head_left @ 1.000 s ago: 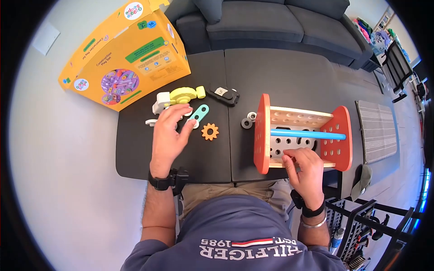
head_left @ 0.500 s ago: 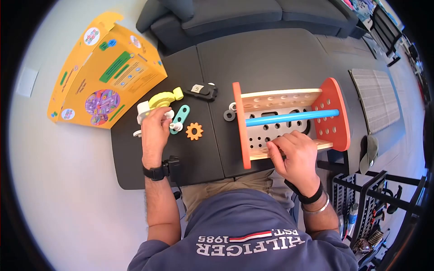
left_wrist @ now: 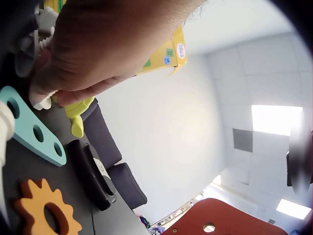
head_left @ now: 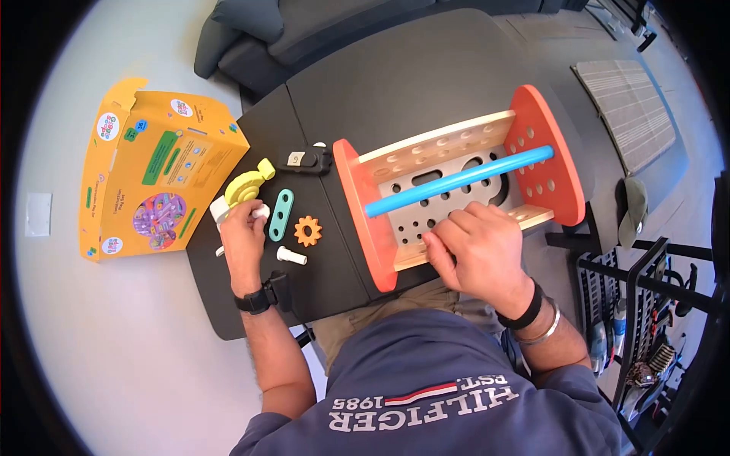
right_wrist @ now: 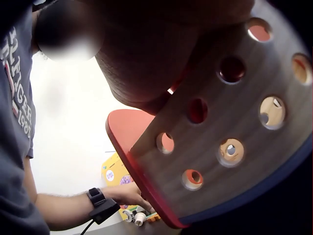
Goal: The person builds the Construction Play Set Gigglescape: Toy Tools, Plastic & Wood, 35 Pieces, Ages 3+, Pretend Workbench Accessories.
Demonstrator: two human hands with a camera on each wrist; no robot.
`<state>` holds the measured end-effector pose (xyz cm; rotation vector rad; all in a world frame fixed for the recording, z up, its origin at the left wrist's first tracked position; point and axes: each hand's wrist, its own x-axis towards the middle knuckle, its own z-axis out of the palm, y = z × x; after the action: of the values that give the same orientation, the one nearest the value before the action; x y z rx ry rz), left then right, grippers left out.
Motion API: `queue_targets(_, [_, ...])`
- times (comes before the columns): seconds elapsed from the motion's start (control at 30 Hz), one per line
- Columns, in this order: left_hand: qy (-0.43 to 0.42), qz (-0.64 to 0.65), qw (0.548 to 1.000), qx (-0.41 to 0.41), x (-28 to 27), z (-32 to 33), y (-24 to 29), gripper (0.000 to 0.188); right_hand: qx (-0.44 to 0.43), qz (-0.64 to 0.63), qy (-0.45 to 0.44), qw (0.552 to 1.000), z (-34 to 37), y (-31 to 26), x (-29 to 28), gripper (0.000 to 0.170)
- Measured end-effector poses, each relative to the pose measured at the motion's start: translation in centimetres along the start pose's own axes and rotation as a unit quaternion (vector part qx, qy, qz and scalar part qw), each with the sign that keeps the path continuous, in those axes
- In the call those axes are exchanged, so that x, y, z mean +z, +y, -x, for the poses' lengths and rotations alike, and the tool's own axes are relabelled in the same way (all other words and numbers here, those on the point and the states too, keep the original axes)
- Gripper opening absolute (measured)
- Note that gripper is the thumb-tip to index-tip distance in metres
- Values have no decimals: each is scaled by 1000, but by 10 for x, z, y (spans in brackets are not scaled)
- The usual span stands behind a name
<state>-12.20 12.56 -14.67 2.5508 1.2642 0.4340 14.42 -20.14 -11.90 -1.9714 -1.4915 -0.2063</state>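
My left hand [head_left: 245,242] reaches into a cluster of toy parts, thumb and fingers pinching a white threaded bolt [left_wrist: 45,102] that they mostly hide. Beside it lie a teal strip with three holes [head_left: 280,215], an orange gear [head_left: 308,231] and a loose white bolt [head_left: 292,256]. A yellow toy piece [head_left: 245,187] sits just beyond the fingers. My right hand [head_left: 480,247] grips the near wooden panel of a toy workbench [head_left: 365,220], fingers curled over its top edge. Its red ends are joined by a blue rod [head_left: 460,181].
A yellow toy box [head_left: 163,178] stands behind the parts at the left. Past the cluster is a black tool-like piece [head_left: 308,159]. A striped mat [head_left: 627,110] lies at the far right, with a cap [head_left: 633,213] nearer me and a black rack [head_left: 639,311] below it.
The loose white bolt has left the teal strip's near end and lies closer to the front edge. My left hand has shifted away from the strip; the head view has turned.
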Motion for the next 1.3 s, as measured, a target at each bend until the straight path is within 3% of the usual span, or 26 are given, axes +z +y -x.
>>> queue_targets(0.1, [5,-9,999,32,-13,3,5,27,-5,-22,1,1000,0,0,2,25])
queue_targets(0.23, [-7,57,998,-25,-45,28,17,23,-11,-17,0,1000,-1,-1,1,23])
queue_targets(0.3, [-82,77,993,-18,-66,48,19,26,-10,-11,1,1000,-2,0,1,21])
queue_targets(0.43, [-346,62,935,-52,-87,82,34,52,-10,-9,-1,1000,-3,-1,1,19])
queue_targets(0.5, [-390,86,915,-59,-80,100,31,60,-9,-7,-5,1000,-3,-2,1,18])
queue_targets(0.57, [-382,78,918,-66,-70,110,34,58,-13,-2,0,1000,-3,-2,2,17])
queue_targets(0.63, [-346,-30,937,-39,-62,112,41,49,-16,-1,0,1000,-3,-2,2,17])
queue_targets(0.67, [-307,-33,951,-33,-57,114,43,34,-16,0,3,1000,-3,-2,2,17])
queue_targets(0.83, [-249,-107,962,11,-44,108,50,19,-20,-3,6,1000,-4,-2,2,17])
queue_targets(0.93, [-205,-59,976,35,-39,97,52,22,-15,-4,11,1000,-4,-2,2,17])
queue_targets(1.0, [-140,53,989,0,-34,88,47,17,-13,-4,14,1000,-3,-2,3,18])
queue_targets(1.13, [-89,183,977,-62,-17,65,31,17,-18,-3,17,1000,-3,-1,4,19])
queue_targets(1.23, [-95,241,960,-104,-12,52,35,19,-17,-3,16,1000,-2,0,3,21])
queue_targets(1.3, [-91,240,963,-77,0,47,20,21,-13,0,15,1000,-2,0,4,21])
